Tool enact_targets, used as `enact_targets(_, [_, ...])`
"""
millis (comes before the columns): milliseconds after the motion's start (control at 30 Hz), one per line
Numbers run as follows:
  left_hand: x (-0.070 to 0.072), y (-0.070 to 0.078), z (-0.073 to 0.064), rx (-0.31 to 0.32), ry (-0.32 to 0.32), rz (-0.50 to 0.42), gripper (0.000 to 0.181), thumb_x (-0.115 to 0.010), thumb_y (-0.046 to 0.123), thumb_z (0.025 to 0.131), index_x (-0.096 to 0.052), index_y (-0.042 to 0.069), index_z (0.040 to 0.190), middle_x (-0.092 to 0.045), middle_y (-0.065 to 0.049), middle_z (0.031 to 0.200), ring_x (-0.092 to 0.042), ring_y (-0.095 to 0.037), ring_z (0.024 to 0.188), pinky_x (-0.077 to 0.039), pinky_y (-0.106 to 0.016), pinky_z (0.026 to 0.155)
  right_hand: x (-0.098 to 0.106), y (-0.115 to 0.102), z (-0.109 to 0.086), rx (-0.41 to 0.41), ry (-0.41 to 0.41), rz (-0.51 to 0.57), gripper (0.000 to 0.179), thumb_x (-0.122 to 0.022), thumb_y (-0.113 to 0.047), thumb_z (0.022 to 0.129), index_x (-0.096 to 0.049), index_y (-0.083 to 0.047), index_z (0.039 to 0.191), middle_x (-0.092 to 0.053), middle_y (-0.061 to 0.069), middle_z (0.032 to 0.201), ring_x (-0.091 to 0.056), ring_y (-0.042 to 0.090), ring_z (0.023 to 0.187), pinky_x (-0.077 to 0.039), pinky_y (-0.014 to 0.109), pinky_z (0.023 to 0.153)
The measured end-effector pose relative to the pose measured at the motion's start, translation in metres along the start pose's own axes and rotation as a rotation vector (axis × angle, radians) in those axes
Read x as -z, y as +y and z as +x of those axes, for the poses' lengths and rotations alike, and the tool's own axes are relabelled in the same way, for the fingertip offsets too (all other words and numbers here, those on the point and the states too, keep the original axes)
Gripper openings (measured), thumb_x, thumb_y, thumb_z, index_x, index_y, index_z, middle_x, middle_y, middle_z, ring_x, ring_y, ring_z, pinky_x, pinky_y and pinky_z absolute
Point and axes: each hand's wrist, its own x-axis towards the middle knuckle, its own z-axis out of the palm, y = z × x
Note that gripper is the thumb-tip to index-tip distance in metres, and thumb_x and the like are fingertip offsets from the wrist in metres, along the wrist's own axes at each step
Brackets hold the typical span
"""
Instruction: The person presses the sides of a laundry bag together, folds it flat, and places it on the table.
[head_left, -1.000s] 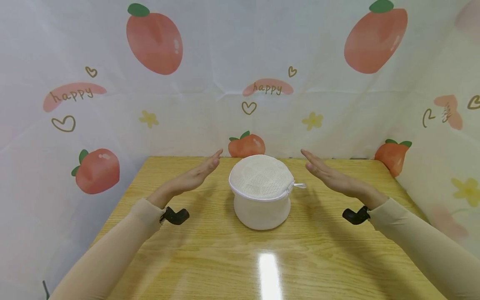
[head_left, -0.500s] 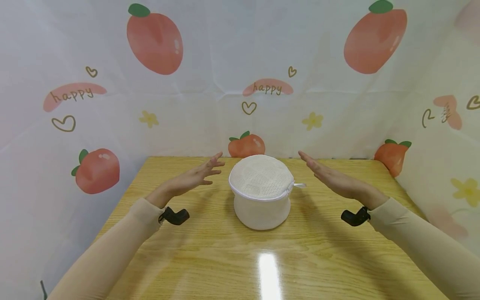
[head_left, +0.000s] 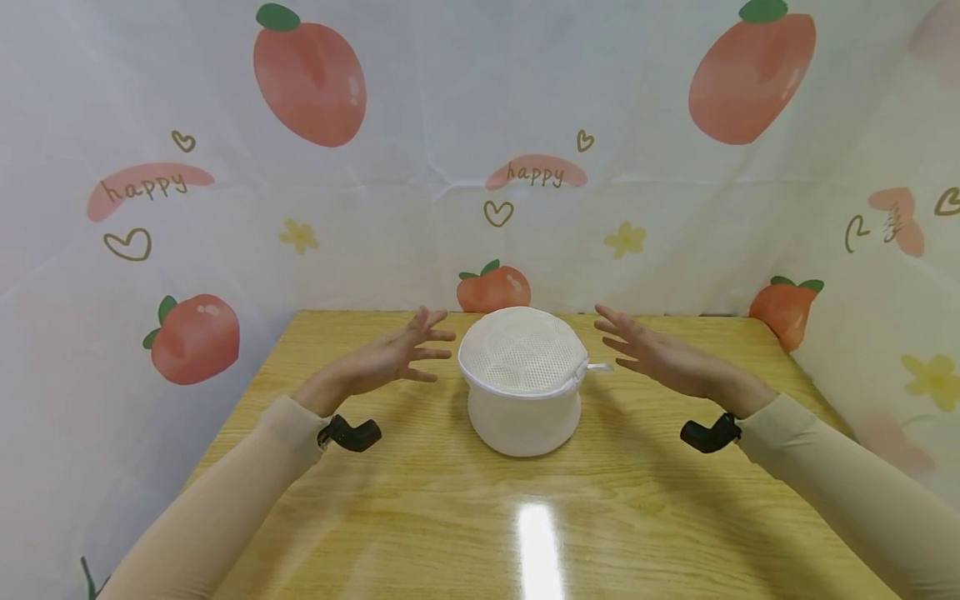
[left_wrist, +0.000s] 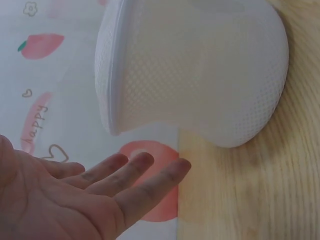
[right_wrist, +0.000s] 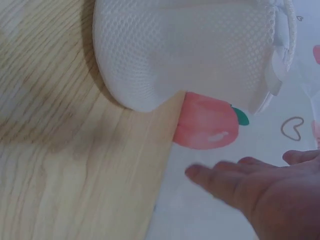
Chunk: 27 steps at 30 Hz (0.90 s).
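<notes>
A round white mesh laundry bag (head_left: 523,425) stands upright on the wooden table, its zipped mesh top facing up. From its right rim sticks out a small white tab (head_left: 600,367). My left hand (head_left: 386,358) hovers to the left of the bag, fingers spread and apart from it. On the other side my right hand (head_left: 667,358) is held in the air with its fingers fanned out, touching nothing. Both wrist views show the bag's mesh side (left_wrist: 200,70) beyond the fingertips, with a gap between. Neither hand holds anything.
The wooden table (head_left: 450,525) runs back to a white cloth backdrop (head_left: 390,233) printed with fruit, hearts and flowers. The cloth also closes off the left and right sides. Each wrist carries a black camera mount (head_left: 352,433).
The fingers of both hands have spread apart from being held together, the left first and then the right. The bag has stayed where it was.
</notes>
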Motion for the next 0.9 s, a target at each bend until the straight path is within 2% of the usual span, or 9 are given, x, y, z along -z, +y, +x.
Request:
enact_targets(100, [-0.001, -0.001, 0.001, -0.003, -0.012, -0.075, 0.074, -0.017, 0.063, 0.109, -0.002, 0.022, 0.169, -0.023, -0.019, 0.168, -0.032, -0.042, 0.152, -0.043, -0.061, 0.111, 0.001, 0.000, 0.002, 0.014, -0.027, 0.076, 0.061, -0.008, -0.050, 0.113, 0.007, -0.028, 0.168, 0.002, 0.016, 0.174, -0.002, 0.048, 0.157, -0.011, 0.068, 0.122])
enact_targets(233, [-0.003, -0.003, 0.002, -0.009, -0.012, -0.164, 0.074, -0.017, 0.064, 0.109, -0.004, 0.024, 0.169, -0.027, -0.022, 0.167, -0.036, -0.043, 0.150, -0.046, -0.061, 0.108, 0.002, 0.001, 0.003, 0.026, -0.058, 0.193, 0.065, -0.007, -0.053, 0.112, 0.010, -0.024, 0.168, 0.001, 0.019, 0.173, 0.000, 0.047, 0.157, -0.015, 0.068, 0.122])
enact_targets(433, [-0.004, -0.009, 0.003, -0.019, -0.013, -0.280, 0.076, -0.020, 0.065, 0.108, -0.001, 0.023, 0.169, -0.030, -0.026, 0.164, -0.037, -0.046, 0.149, -0.048, -0.060, 0.106, 0.003, 0.006, 0.004, 0.052, -0.086, 0.331, 0.069, -0.005, -0.053, 0.111, 0.013, -0.018, 0.167, 0.003, 0.024, 0.172, 0.001, 0.049, 0.156, -0.037, 0.050, 0.119])
enact_targets(533, [-0.006, -0.012, 0.004, -0.017, -0.009, -0.323, 0.079, -0.020, 0.067, 0.107, 0.000, 0.022, 0.169, -0.029, -0.026, 0.165, -0.037, -0.047, 0.148, -0.050, -0.060, 0.104, 0.003, 0.008, 0.004, 0.060, -0.092, 0.381, 0.072, -0.006, -0.054, 0.110, 0.014, -0.015, 0.167, 0.004, 0.027, 0.171, 0.000, 0.051, 0.155, -0.042, 0.046, 0.117])
enact_targets(633, [-0.007, -0.016, 0.005, -0.018, -0.004, -0.360, 0.082, -0.019, 0.068, 0.106, 0.002, 0.020, 0.169, -0.027, -0.025, 0.165, -0.037, -0.049, 0.147, -0.050, -0.061, 0.103, 0.002, 0.011, 0.004, 0.063, -0.092, 0.415, 0.072, -0.005, -0.055, 0.110, 0.014, -0.013, 0.166, 0.004, 0.030, 0.170, -0.013, 0.047, 0.156, -0.040, 0.051, 0.117])
enact_targets(767, [-0.011, -0.021, 0.006, -0.014, 0.023, -0.414, 0.088, -0.018, 0.070, 0.105, 0.005, 0.014, 0.168, -0.025, -0.025, 0.166, -0.037, -0.052, 0.146, -0.047, -0.065, 0.104, 0.001, 0.015, 0.003, 0.070, -0.086, 0.451, 0.072, -0.003, -0.055, 0.109, 0.013, -0.013, 0.167, 0.002, 0.034, 0.169, -0.037, 0.032, 0.149, -0.040, 0.054, 0.116])
enact_targets(900, [-0.015, -0.025, 0.008, -0.003, 0.056, -0.460, 0.093, -0.020, 0.073, 0.103, 0.003, 0.011, 0.168, -0.023, -0.027, 0.166, -0.035, -0.053, 0.147, -0.042, -0.068, 0.107, -0.001, 0.020, 0.004, 0.069, -0.077, 0.488, 0.074, -0.003, -0.057, 0.109, 0.014, -0.014, 0.167, 0.002, 0.034, 0.168, -0.042, 0.026, 0.145, -0.042, 0.053, 0.115])
